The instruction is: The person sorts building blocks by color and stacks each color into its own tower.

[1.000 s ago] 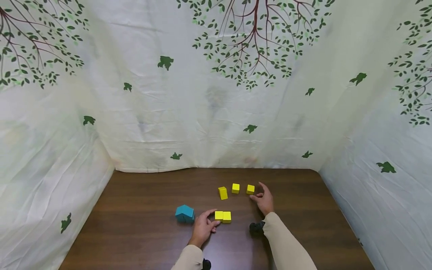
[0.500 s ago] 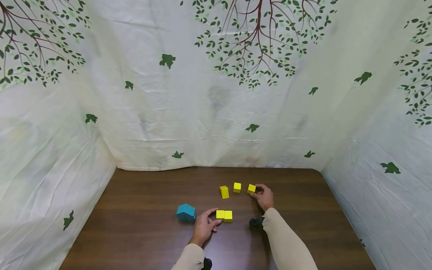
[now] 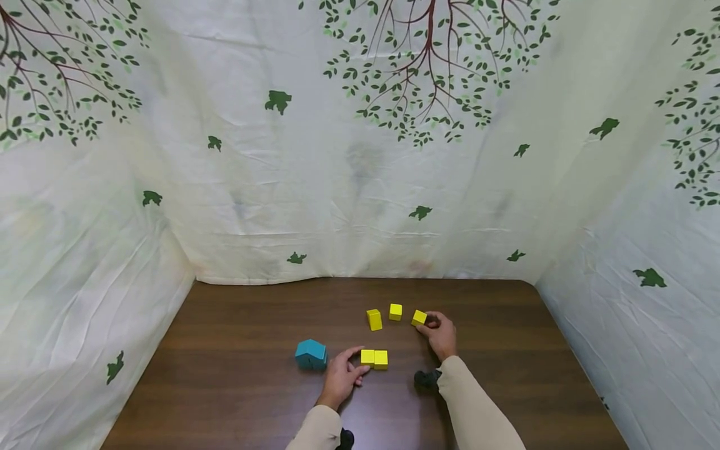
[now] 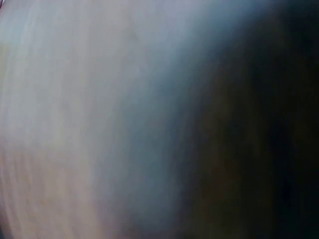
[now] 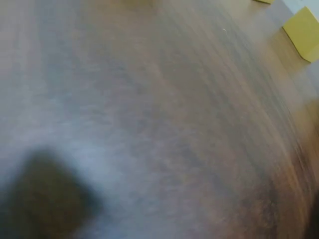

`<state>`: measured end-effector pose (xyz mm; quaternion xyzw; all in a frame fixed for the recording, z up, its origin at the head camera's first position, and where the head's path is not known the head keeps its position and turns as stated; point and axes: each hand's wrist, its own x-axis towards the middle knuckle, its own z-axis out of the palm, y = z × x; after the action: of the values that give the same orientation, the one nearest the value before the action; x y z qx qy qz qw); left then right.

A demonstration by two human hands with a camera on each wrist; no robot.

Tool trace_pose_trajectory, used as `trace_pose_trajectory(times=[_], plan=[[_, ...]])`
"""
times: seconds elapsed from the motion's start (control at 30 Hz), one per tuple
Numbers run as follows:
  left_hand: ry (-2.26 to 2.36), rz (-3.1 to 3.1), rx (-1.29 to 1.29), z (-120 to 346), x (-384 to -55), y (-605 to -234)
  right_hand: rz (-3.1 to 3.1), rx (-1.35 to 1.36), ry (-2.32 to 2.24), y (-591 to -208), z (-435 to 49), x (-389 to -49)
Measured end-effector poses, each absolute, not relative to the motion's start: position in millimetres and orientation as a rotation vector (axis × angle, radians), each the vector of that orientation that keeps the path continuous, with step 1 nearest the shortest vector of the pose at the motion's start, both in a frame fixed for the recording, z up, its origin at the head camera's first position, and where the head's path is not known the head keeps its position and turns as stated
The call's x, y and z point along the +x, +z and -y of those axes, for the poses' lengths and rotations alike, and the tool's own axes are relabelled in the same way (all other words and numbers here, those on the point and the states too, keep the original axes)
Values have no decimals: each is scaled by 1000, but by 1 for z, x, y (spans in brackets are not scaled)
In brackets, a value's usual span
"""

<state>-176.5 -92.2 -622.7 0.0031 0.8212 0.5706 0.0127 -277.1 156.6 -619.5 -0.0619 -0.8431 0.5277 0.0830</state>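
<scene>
In the head view, my left hand [image 3: 339, 377] holds the left one of two yellow cubes [image 3: 367, 357] that stand side by side. Its index finger lies at the far side and its thumb at the near side. The right cube of the pair [image 3: 380, 360] touches its neighbour. Farther back, my right hand [image 3: 441, 333] pinches another yellow cube [image 3: 419, 318] between thumb and index finger; that cube sits turned at an angle. The left wrist view is too blurred to show the hand. In the right wrist view a yellow block [image 5: 303, 34] appears at the upper right.
A yellow cube [image 3: 395, 312] and a taller-looking yellow block [image 3: 374, 320] stand at the back, left of my right hand. Blue house-shaped blocks [image 3: 311, 354] stand left of my left hand. White cloth with printed leaves [image 3: 360, 237] hangs around the brown table [image 3: 247, 325].
My right thumb and index finger have closed on the far right yellow cube, which has turned and come slightly nearer. My left hand stays at the paired cubes.
</scene>
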Motion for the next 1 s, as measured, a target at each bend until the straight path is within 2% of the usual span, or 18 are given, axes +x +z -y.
trace_pose_trajectory(times=[0.7, 1.0], plan=[[1857, -2591, 134, 92, -179, -628, 2419, -14, 1760, -618, -133, -219], [1837, -2535, 39, 90, -181, -627, 2429, 44, 1836, -610, -114, -202]])
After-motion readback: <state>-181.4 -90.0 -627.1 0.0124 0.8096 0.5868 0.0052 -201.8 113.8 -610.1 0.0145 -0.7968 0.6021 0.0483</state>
